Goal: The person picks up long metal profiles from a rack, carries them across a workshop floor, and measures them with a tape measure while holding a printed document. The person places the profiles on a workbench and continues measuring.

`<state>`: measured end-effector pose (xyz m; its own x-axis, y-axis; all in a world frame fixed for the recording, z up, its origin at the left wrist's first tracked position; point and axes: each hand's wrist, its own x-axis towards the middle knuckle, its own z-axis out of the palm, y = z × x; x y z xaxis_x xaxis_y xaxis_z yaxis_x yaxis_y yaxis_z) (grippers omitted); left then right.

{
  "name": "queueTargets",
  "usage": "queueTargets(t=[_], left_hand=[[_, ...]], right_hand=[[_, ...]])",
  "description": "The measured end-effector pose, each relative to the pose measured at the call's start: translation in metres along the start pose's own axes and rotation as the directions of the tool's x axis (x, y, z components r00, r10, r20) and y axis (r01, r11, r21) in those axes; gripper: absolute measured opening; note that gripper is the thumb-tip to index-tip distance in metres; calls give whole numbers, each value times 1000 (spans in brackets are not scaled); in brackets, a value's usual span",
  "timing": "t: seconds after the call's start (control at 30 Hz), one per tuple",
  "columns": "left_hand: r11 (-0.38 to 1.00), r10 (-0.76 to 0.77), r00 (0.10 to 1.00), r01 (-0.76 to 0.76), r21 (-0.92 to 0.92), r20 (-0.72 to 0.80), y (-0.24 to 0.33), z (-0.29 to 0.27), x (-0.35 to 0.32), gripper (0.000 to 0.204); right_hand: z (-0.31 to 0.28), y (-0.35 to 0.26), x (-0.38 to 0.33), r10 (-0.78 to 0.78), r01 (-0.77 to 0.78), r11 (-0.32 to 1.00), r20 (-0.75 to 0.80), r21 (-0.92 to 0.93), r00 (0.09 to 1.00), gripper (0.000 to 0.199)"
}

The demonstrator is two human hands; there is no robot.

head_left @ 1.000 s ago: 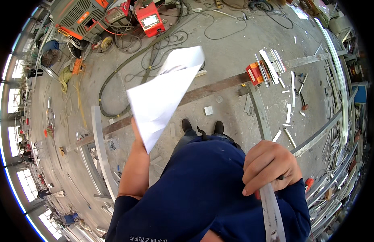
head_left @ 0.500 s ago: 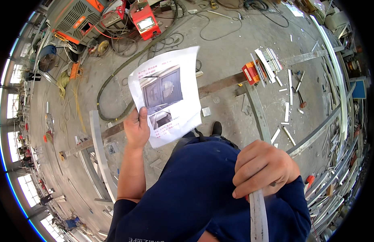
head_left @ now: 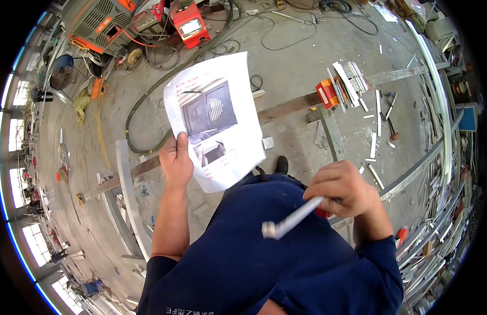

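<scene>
My left hand [head_left: 176,160] pinches the lower left edge of a white printed paper sheet [head_left: 242,113], thumb on the front. The sheet carries photos of a dark double gate and some red print. At the right, in front of my dark blue shirt, my right hand [head_left: 340,189] is closed round a pale grey bar with a red part [head_left: 296,219]. The bar sticks out toward the lower left, its blunt, lighter end blurred by motion. My fingers hide part of it, so its exact kind is unclear.
Steel beams [head_left: 290,107] cross the floor, with white strips and a red-orange box [head_left: 327,93] on one. Offcuts and a hammer [head_left: 393,131] lie at the right beside stacked metal profiles [head_left: 437,231]. Red machines [head_left: 190,26] and cables stand at the far left.
My right hand has moved slightly up, and the bar has swung from pointing down toward me to pointing lower left. The sheet has shifted slightly left and up.
</scene>
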<state>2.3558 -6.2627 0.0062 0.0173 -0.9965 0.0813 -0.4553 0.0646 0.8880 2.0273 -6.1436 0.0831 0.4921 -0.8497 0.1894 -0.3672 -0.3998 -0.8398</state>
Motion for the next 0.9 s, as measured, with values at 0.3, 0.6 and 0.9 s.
queueTargets(t=[0.3,0.6,0.9], left_hand=[[998,-11,999,13,-55,37,2,-1,3,40],[918,-84,996,79,-388,3,0,8,6,35],[919,-89,995,95,-384,31,4,8,3,33]], right_hand=[[24,77,-92,781,-712,617,369,-334,504,22],[18,78,-118,806,-794,555,396,-248,440,25],[20,128,-163,949,-955,275,127,109,288,24]])
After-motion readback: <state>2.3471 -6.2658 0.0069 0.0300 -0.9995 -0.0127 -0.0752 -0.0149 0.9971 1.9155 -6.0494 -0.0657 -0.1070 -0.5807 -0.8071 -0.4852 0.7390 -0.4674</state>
